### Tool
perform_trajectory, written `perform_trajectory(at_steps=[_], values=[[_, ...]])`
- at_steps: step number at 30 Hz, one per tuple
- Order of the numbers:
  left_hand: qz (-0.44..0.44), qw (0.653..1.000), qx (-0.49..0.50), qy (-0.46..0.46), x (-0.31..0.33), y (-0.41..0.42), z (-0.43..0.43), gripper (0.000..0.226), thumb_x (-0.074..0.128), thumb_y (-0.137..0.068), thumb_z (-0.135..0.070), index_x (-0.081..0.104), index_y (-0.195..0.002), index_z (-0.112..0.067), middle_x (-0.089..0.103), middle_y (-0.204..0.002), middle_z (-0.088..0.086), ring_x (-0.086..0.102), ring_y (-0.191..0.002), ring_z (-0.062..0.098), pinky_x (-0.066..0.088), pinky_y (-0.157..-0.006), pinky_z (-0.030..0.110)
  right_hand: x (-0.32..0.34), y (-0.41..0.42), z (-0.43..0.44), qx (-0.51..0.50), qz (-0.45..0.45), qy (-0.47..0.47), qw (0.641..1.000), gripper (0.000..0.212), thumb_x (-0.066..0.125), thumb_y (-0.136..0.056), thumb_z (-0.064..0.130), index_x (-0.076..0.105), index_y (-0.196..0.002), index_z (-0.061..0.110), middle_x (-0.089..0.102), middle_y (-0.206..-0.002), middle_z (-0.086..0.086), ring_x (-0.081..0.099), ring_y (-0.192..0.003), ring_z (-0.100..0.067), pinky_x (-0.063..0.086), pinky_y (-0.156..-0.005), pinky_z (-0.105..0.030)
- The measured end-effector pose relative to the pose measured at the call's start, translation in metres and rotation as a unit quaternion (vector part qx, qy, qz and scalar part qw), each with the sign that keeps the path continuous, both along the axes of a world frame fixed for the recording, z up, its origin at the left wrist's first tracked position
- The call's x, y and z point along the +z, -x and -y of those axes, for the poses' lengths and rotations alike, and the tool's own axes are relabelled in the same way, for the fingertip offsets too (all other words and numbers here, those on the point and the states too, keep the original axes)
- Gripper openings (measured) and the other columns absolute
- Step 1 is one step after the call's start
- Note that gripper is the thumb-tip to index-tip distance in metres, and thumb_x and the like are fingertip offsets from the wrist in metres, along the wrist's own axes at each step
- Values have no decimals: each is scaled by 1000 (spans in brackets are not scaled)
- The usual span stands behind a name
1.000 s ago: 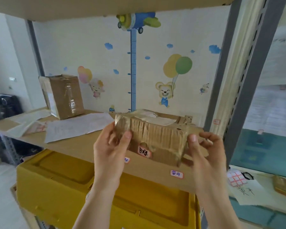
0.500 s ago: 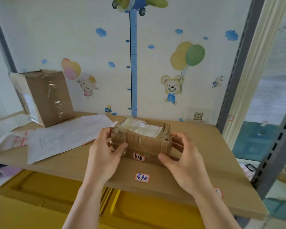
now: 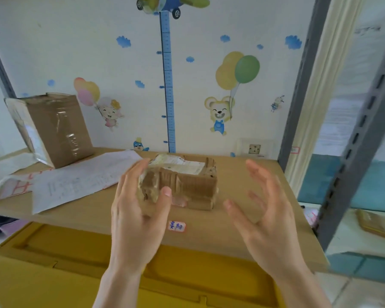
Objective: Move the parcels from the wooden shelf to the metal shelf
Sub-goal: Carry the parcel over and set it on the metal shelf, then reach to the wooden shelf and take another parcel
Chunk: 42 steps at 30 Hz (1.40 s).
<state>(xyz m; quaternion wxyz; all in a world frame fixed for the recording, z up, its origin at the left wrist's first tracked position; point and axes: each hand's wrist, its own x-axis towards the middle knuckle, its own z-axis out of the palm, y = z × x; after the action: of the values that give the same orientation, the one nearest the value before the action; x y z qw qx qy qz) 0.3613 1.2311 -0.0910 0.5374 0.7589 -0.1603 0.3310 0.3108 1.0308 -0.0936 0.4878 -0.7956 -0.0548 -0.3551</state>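
A small worn cardboard parcel [image 3: 187, 181] with a white label on top rests on the shelf board [image 3: 249, 210], near its middle. My left hand [image 3: 138, 210] still wraps the parcel's left end, thumb on the front face and fingers over the top. To the right of the parcel, my right hand [image 3: 265, 216] is open with fingers spread, clear of the box. A larger taped cardboard parcel [image 3: 53, 130] stands tilted at the back left of the same board.
Sheets of paper [image 3: 80, 181] lie between the two parcels. A small sticker [image 3: 176, 226] marks the board's front. Grey metal uprights [image 3: 351, 152] frame the right side. A yellow moulded case [image 3: 53, 263] sits below the board. Another parcel [image 3: 378, 223] lies low at the far right.
The small parcel went from held in the air to resting on the board. My right hand has let go and pulled away to the right; my left hand stays on it.
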Motion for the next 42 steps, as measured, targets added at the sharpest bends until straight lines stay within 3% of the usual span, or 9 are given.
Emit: perform_trajectory(at_steps=[4,8,13,19,22,26,31,37,42], values=[[79,987,-139,21,8,53,64,50,58,-96,-27,55,-145,-18,59,-148,-6,57,-139,20,52,-106,53,16,67,50,40,91,-34,994,73,71,-81,34,46,-148,24,53,-153,14,50,-144,-8,52,-106,-35],[106,958,-262,40,11,120,165,47,55,-95,-21,53,-142,-19,60,-148,1,54,-142,22,49,-107,47,18,154,137,-8,120,-36,992,68,78,-83,20,47,-143,31,56,-152,8,52,-143,-15,53,-107,-42],[72,908,-404,87,-2,213,324,42,52,-96,-22,55,-137,-26,60,-146,3,55,-141,23,48,-110,55,15,290,271,-146,110,-15,983,67,71,-83,29,46,-145,31,55,-153,3,50,-145,-13,48,-112,-43],[11,812,-578,84,8,324,513,41,54,-96,-30,54,-137,-31,59,-149,2,51,-144,16,45,-115,48,23,441,403,-294,117,-8,949,68,71,-79,31,46,-142,37,55,-152,5,49,-146,-9,45,-116,-44],[24,770,-634,60,15,366,590,46,55,-96,-29,53,-142,-22,57,-151,1,50,-146,15,43,-117,49,29,487,458,-334,132,6,933,69,72,-78,29,46,-142,34,57,-145,8,54,-136,1,46,-111,-30],[32,747,-662,51,14,393,679,50,54,-97,-29,54,-145,-14,58,-151,1,51,-145,15,42,-118,47,20,514,530,-378,140,36,915,69,71,-82,25,45,-146,14,58,-140,9,59,-124,11,48,-103,-18],[32,726,-684,70,8,391,796,49,53,-97,-34,53,-144,-21,58,-151,-1,51,-144,11,43,-118,37,4,505,636,-425,130,48,895,68,71,-83,31,47,-146,23,58,-149,4,53,-142,-10,51,-110,-37],[1,713,-696,79,28,373,954,49,54,-97,-38,50,-145,-29,56,-152,-8,50,-144,7,42,-119,34,22,486,777,-478,83,34,874,65,73,-82,37,50,-143,34,58,-148,15,52,-141,-4,50,-111,-36],[-22,734,-677,44,46,367,1066,51,57,-97,-34,50,-147,-26,56,-153,-7,50,-144,6,44,-118,38,33,475,881,-491,102,6,865,59,71,-78,43,51,-134,44,58,-135,33,54,-135,6,49,-104,-20]])
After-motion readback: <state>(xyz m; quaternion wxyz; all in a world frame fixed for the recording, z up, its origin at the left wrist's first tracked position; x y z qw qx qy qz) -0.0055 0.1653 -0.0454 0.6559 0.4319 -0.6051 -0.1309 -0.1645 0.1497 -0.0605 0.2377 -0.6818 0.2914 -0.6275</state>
